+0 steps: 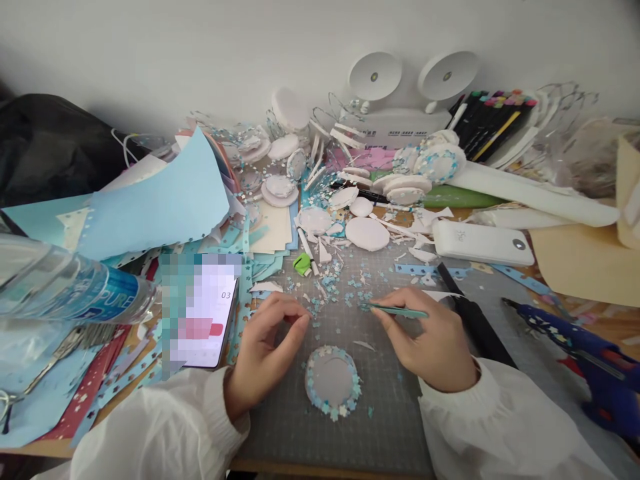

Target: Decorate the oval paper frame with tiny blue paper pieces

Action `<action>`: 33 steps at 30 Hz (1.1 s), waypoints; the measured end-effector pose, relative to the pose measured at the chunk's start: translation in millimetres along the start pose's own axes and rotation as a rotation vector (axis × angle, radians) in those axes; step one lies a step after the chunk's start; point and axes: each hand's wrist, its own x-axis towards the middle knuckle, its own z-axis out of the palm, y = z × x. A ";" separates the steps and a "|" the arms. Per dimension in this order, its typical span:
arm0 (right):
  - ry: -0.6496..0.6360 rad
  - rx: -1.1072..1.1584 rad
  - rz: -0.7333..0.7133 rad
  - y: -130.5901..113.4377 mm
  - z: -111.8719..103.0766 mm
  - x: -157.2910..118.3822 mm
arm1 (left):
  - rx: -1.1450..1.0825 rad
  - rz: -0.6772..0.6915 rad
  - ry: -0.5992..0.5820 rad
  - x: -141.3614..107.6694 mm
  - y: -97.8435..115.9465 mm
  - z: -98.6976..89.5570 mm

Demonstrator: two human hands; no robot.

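Observation:
My right hand (435, 340) pinches a pair of teal tweezers (403, 311), whose tips point left among small blue paper flowers (353, 298) on the mat. Left of it, my left hand (270, 343) rests with curled fingers, thumb and forefinger tips close together; nothing shows between them. Between my wrists lies a round white disc (333, 379), its rim ringed with blue and white paper flowers. Neither hand touches this disc. A thin white paper sliver (365, 345) lies just above it.
A phone (207, 320) and a water bottle (75, 283) lie at left, near blue paper sheets (160, 193). White discs (367, 233) and scraps pile up behind the grey cutting mat (320, 447). At right are a white power bank (483, 243) and a blue glue gun (590, 360).

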 end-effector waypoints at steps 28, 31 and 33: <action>-0.023 0.063 0.020 6.4 -2.6 -0.7 | -0.082 0.003 -0.086 -0.6 1.1 -1.7; -0.004 0.116 0.066 5.4 -1.5 -0.9 | -0.080 -0.003 -0.084 -0.9 0.7 -2.3; 0.027 0.172 0.111 5.0 -2.0 -0.8 | -0.082 -0.006 -0.082 -0.8 -0.3 -2.3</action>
